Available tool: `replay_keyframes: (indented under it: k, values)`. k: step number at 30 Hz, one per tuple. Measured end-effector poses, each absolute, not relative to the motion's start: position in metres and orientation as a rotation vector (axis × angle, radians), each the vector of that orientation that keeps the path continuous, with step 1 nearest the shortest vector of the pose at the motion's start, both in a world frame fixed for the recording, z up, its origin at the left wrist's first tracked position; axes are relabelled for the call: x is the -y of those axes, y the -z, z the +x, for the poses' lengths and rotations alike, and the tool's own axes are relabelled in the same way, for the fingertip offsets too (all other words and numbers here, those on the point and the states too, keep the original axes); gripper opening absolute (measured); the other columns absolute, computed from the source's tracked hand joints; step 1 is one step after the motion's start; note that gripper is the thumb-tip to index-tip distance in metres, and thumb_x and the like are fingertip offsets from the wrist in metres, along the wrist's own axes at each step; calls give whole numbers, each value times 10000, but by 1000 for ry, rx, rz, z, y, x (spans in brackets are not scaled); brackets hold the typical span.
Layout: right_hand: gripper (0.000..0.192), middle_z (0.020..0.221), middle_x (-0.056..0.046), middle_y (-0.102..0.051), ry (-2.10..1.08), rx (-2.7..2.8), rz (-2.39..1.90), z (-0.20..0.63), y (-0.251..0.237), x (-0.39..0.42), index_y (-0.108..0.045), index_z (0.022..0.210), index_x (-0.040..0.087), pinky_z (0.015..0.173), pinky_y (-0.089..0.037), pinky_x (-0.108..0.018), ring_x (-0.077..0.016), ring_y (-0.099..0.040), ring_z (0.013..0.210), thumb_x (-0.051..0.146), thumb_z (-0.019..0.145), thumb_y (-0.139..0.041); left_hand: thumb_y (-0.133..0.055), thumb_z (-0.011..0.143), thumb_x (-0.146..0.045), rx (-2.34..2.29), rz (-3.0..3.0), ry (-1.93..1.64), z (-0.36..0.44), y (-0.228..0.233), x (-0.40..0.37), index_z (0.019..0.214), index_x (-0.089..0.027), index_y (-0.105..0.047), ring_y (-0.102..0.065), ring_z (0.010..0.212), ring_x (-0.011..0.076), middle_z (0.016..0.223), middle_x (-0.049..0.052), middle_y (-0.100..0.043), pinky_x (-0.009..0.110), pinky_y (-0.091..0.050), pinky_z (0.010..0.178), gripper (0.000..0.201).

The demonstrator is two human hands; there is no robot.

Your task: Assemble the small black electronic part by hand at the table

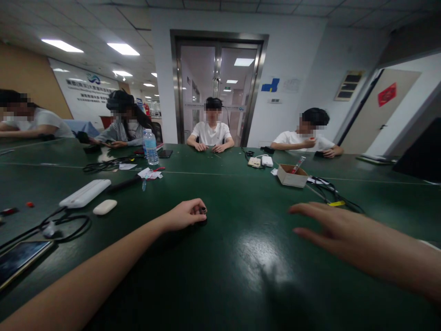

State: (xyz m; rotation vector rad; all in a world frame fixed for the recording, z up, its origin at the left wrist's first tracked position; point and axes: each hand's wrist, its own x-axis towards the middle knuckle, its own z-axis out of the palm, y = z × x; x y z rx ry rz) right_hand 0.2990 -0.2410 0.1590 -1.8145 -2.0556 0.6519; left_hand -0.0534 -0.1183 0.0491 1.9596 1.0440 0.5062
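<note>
Nearest, at lower left on the dark green counter (241, 257): a phone (19, 259) lying flat, screen up. Just beyond it, a black cable (69, 227) looped in a loose coil.

Left hand (182, 215) stretched forward from a bare forearm, resting on the counter, fingers curled, grip closed on a small dark ring (203, 210) pinched at the fingertips; ring right at the counter surface, near the middle of the view. Too small to tell more about it.

Right hand (330, 225) held out over the counter, palm down, fingers spread and straight, grip released, holding nothing; well apart from the ring.

Farther left: a white oval case (104, 207) beside a long white power strip (85, 193). A small red bit (30, 204) near the left edge.

Farther right: a yellow-tagged black cable (336, 195), then an open cardboard box (292, 176) with a thin red stick leaning in it. Behind the box, a white charger (267, 161) next to a beige one.

Mid-distance left: a water bottle (150, 147), upright, with scraps of paper (148, 174) before it and a dark phone just beside.

Far side of the counter: four seated people, hands on the counter; behind them a glass double door (217, 87) in a metal frame.
</note>
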Motion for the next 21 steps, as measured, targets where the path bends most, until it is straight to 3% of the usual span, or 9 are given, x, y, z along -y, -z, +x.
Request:
replay_keyframes:
  k: [4,7,9,13,21]
  values:
    - [412,1028,-58,-596,-1100,2532,-1473,206,-126,167,-534,1140,213,547,-511,-252,-142,-612,650,404,781,-600,-489,794,-391,-1005,2038,-485,-41,-48,112,971,-202,-478,-523,574,111,722,-16,-537,235,-407,529,259]
    - [456,1053,-87,-564,-957,2403,-1390,165,-82,110,-491,1143,174,415,-444,-184,-72,-545,505,300,742,-666,-456,812,-345,-1052,2139,-502,-29,-49,92,953,-200,-468,-530,560,117,721,-16,-551,249,-410,553,203]
    - [257,878,-48,-595,-994,2222,-1363,150,-54,79,-522,1022,149,370,-403,-153,-52,-506,450,214,789,-610,-424,826,-319,-1134,2187,-564,-22,-47,77,956,-199,-467,-541,589,126,757,-3,-574,260,-416,587,182]
    - [113,612,28,-528,-928,1946,-1319,141,-18,45,-536,875,141,362,-367,-132,-61,-492,438,171,786,-597,-395,843,-312,-1299,2295,-757,-13,-36,62,991,-222,-483,-563,816,173,935,35,-596,292,-417,718,195]
    - [140,772,-11,-579,-647,2000,-1237,149,-10,47,-603,795,134,571,-427,-218,-118,-532,645,181,678,-663,-387,847,-422,-1384,2344,-644,-19,-38,72,1172,-236,-398,-563,855,189,989,51,-569,307,-435,748,375]
